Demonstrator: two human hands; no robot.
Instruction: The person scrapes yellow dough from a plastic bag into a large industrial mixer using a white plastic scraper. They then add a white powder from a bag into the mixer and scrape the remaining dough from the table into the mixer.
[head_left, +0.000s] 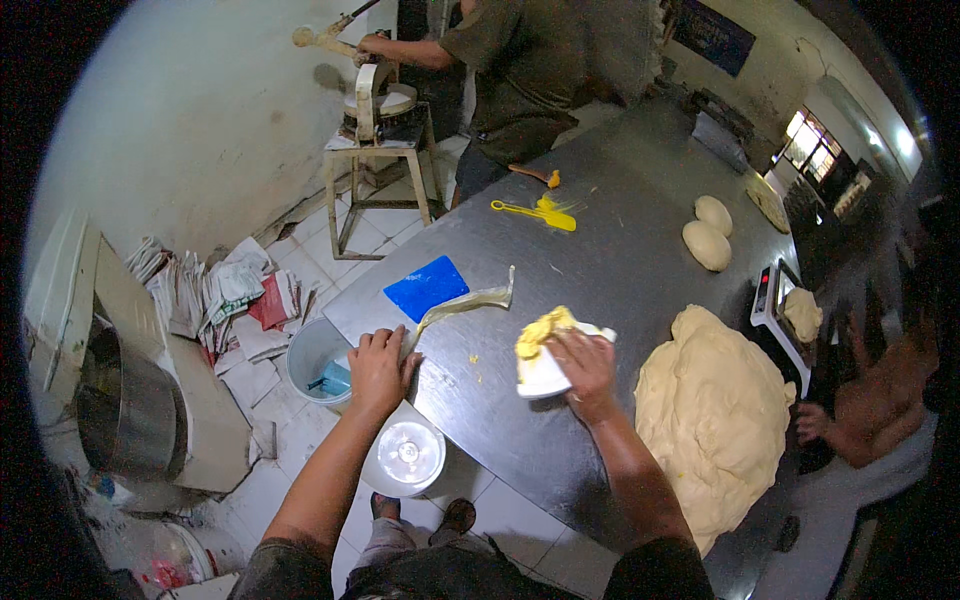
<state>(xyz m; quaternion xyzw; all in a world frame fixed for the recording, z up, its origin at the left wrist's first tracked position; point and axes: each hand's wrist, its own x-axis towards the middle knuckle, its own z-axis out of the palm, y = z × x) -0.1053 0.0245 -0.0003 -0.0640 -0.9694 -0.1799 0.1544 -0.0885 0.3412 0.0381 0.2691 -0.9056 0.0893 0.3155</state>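
Observation:
My left hand (pixel 380 370) rests on the steel table's (pixel 460 390) left edge, fingers slightly apart, beside a crumpled translucent wrapper (pixel 468 300) and below a flat blue scraper (pixel 425 288). My right hand (pixel 585 370) grips a white scraper (pixel 540 378) with yellow fat (pixel 540 328) heaped on it, over the table. To its right lies a big dough mass (pixel 710 420). Two dough balls (pixel 707 245) sit farther back, near a scale (pixel 770 335) holding a dough lump (pixel 802 315). A yellow spatula (pixel 555 220) and a brown-handled tool (pixel 530 172) lie toward the far side.
A co-worker (pixel 510 70) stands at a machine on a stool (pixel 380 195). Another person's hand (pixel 815 425) is at the right. Left below are a bucket (pixel 305 355), a pale round container (pixel 405 455), loose papers (pixel 240 300) and a metal vessel (pixel 120 400).

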